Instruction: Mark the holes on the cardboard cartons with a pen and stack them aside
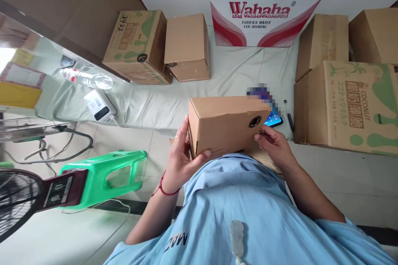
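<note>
A plain brown cardboard box (222,132) is held tilted just in front of my body, with a round black mark near its right end. My left hand (185,153) grips the box's left end, thumb on the near face and fingers round the side. My right hand (273,143) is at the box's lower right corner, thumb and forefinger pinched together just below the black mark. Whatever lies between those fingertips is too small to make out. Behind the box's right end lies a phone (275,121) with a lit blue screen, partly hidden.
A large Wahaha carton (264,8) stands at the back. Smaller cardboard boxes stand left (137,45) and right (360,107) on the pale cloth (149,103). A black pen (289,116), a white power bank (99,105) and a bottle (87,78) lie there. A green stool (105,178) and fan (18,203) stand left.
</note>
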Available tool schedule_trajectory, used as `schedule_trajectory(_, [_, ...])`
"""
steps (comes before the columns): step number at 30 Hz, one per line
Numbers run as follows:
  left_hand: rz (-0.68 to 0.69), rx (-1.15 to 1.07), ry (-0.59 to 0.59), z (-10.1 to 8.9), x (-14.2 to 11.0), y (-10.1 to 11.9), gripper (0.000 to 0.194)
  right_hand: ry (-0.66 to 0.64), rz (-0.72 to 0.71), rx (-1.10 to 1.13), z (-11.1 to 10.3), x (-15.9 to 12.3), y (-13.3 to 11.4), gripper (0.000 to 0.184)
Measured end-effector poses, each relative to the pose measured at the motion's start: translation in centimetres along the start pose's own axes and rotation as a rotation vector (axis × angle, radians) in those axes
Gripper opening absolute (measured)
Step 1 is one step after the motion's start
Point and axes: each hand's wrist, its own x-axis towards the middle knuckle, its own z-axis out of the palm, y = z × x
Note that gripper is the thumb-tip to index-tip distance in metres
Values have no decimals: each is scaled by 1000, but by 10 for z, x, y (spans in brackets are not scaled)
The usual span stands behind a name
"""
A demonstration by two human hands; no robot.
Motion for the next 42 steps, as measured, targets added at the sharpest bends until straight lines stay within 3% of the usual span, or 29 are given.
schedule_trajectory(5, [129, 58, 17, 1, -12, 0, 117, 46, -15, 48, 1, -2, 4, 39])
schedule_trajectory(12, [471, 258, -84, -1, 1, 15, 92, 80, -38, 93, 4, -4, 10, 38])
schedule_trajectory(17, [544, 605, 82, -8, 13, 0, 82, 158, -242, -8, -2, -5, 15, 43])
schedule_trajectory(20, [500, 604, 103, -16, 15, -24, 80, 124, -414, -210, -7, -9, 9, 37])
schedule_trajectory(23, [380, 445, 63, -24, 11, -44, 91, 49, -483, -369, -6, -14, -2, 46])
schedule_trajectory(31, [-75, -282, -253, -33, -11, -59, 96, 34, -617, -533, 14, -15, -24, 77])
schedule_trajectory(33, [-149, -454, -187, -30, -10, -63, 95, 13, -637, -540, 20, -15, -32, 78])
schedule_trajectory(38, [-306, -686, 255, -19, 0, -73, 78, -73, -717, -542, 33, -19, -48, 80])
schedule_trajectory(40, [-300, -738, 344, -19, 7, -74, 76, -98, -726, -499, 37, -20, -50, 80])
schedule_trajectory(42, [-294, -786, 357, -20, 14, -73, 75, -139, -733, -449, 41, -20, -51, 79])
